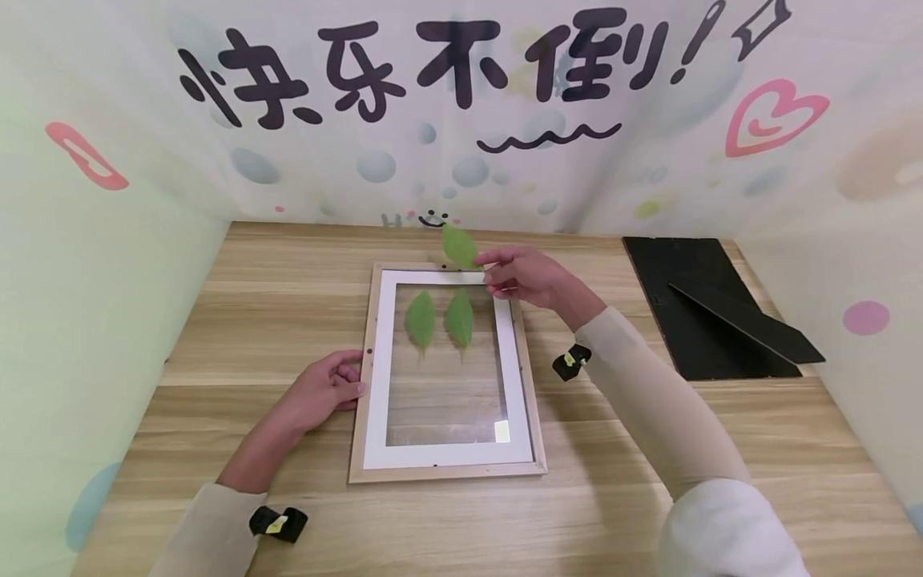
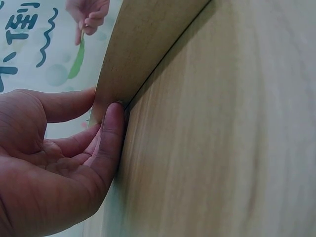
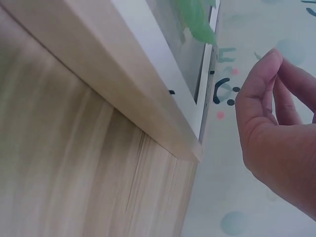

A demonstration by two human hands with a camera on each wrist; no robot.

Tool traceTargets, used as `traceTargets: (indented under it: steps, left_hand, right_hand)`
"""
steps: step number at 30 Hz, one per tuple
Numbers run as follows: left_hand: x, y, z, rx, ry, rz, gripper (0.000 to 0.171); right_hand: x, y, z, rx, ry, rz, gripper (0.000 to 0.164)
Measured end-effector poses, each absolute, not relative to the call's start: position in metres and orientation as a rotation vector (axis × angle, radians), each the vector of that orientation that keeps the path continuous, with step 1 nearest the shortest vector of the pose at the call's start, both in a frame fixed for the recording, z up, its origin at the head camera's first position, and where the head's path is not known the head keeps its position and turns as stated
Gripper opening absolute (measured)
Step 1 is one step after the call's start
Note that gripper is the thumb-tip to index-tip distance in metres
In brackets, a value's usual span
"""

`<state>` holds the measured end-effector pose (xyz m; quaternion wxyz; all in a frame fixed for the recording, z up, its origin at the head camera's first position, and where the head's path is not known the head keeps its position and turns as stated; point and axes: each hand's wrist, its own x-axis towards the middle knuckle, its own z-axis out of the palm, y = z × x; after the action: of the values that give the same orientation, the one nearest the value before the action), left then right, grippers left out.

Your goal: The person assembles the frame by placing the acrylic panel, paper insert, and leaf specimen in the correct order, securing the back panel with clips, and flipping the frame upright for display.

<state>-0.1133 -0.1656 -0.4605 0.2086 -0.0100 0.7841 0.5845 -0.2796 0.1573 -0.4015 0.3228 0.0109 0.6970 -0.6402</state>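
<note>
My right hand (image 1: 530, 276) pinches a green leaf (image 1: 459, 246) by its stem end, above the top right part of a picture frame (image 1: 537, 401). In the right wrist view, the thumb and fingertips (image 3: 270, 63) meet. The frame lies flat, with light wood edges, a white mat border (image 1: 447, 457) and a clear pane. Two more green leaves, a left leaf (image 1: 420, 320) and a right leaf (image 1: 459, 318), lie side by side on the pane's upper half, stems toward me. My left hand (image 1: 324, 391) rests against the frame's left edge; its thumb and fingertips touch the wooden side (image 2: 133, 54).
A black backing board (image 1: 674, 320) with a stand leg (image 1: 750, 324) raised from it lies at the back right of the wooden table (image 1: 252, 320). A printed cloth (image 1: 324, 176) with large characters hangs behind the table, and similar cloth lines both sides.
</note>
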Motion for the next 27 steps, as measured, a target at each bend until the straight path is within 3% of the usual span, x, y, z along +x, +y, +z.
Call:
traceTargets:
  steps: [27]
  left_hand:
    - [-0.114,-0.166,-0.461,-0.025,2.185,1.623,0.057]
  right_hand:
    - [-0.206,0.176,-0.403,-0.132,1.759,-1.605,0.045]
